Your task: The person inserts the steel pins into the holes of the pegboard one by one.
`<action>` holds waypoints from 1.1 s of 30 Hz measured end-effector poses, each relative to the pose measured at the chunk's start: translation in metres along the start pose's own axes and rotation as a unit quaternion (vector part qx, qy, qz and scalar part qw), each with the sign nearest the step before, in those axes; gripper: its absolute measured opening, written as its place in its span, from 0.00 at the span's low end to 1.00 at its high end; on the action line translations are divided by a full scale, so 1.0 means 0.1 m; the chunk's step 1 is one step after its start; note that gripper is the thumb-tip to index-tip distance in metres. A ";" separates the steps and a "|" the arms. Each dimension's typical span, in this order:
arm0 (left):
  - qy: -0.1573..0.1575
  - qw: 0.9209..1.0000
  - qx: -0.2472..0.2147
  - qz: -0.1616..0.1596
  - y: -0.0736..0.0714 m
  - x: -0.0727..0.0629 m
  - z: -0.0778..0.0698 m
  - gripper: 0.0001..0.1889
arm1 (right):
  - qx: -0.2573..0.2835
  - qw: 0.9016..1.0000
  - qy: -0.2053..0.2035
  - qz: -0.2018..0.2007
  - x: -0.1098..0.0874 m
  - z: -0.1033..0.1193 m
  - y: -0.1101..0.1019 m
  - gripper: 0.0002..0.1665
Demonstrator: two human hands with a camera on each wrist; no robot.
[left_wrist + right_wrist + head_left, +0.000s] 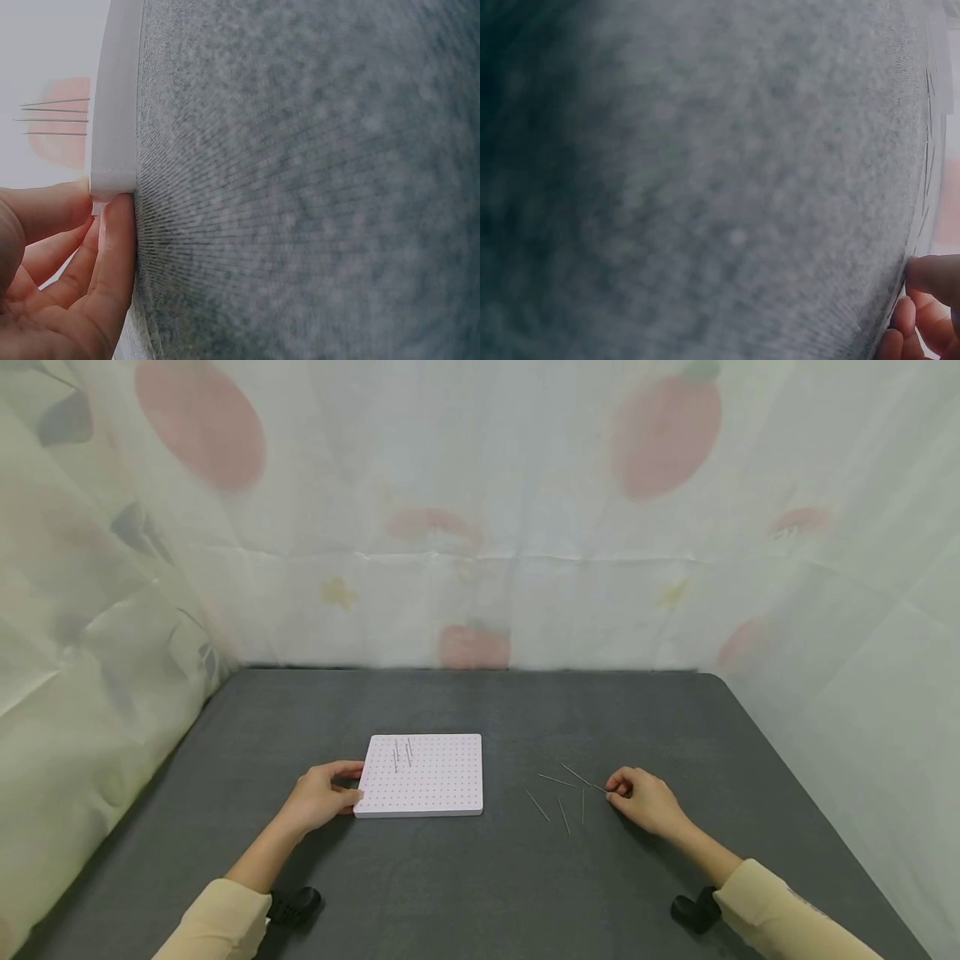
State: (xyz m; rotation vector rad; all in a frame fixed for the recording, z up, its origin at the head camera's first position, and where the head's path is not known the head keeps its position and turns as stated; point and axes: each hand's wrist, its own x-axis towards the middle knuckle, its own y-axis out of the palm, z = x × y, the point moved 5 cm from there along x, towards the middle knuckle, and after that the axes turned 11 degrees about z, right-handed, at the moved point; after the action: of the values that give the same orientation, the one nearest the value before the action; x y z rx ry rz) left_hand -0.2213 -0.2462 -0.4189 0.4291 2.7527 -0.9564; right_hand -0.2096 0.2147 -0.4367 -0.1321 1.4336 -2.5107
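A white pegboard (442, 785) with a grid of small holes lies on the dark table. Several thin metal pins (409, 752) stand upright in its far left part; the left wrist view shows these pins (56, 120) sideways on. My left hand (318, 797) grips the board's left side, thumb at the upper edge and fingers against the side wall (116, 112). To the right of the loose pins, my right hand (647, 800) pinches the end of a thin metal pin (598, 787) low over the table. In the right wrist view, the right fingers (934, 277) are partly cut off.
Several loose pins (564, 817) lie scattered on the table (480, 885) between the board and the right hand. A pale curtain (555, 610) with fruit prints hangs behind the far edge, and cloth also hangs at both sides.
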 end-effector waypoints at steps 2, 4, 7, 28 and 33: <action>-0.001 1.000 0.000 -0.001 0.00 0.00 0.00 0.26 | -0.001 1.000 0.003 -0.001 0.00 0.00 0.00 0.02; -0.002 1.000 0.001 -0.002 0.00 0.01 0.00 0.25 | -0.001 1.000 0.005 -0.001 0.00 -0.01 0.00 0.02; -0.002 1.000 0.002 -0.004 0.00 0.01 0.00 0.25 | -0.003 1.000 0.006 -0.004 0.00 -0.01 0.00 0.02; -0.003 1.000 0.008 -0.007 0.00 0.00 0.01 0.25 | -0.015 1.000 0.004 0.014 0.02 0.06 -0.02 0.03; -0.006 1.000 0.010 -0.008 0.00 0.01 0.02 0.25 | 0.008 1.000 -0.003 0.023 0.05 0.09 -0.07 0.04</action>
State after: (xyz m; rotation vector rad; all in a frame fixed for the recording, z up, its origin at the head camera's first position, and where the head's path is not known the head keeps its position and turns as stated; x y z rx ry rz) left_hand -0.2222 -0.2471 -0.4204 0.4053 2.7422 -0.9873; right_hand -0.2142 0.2091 -0.4267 -0.1022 1.3977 -2.4819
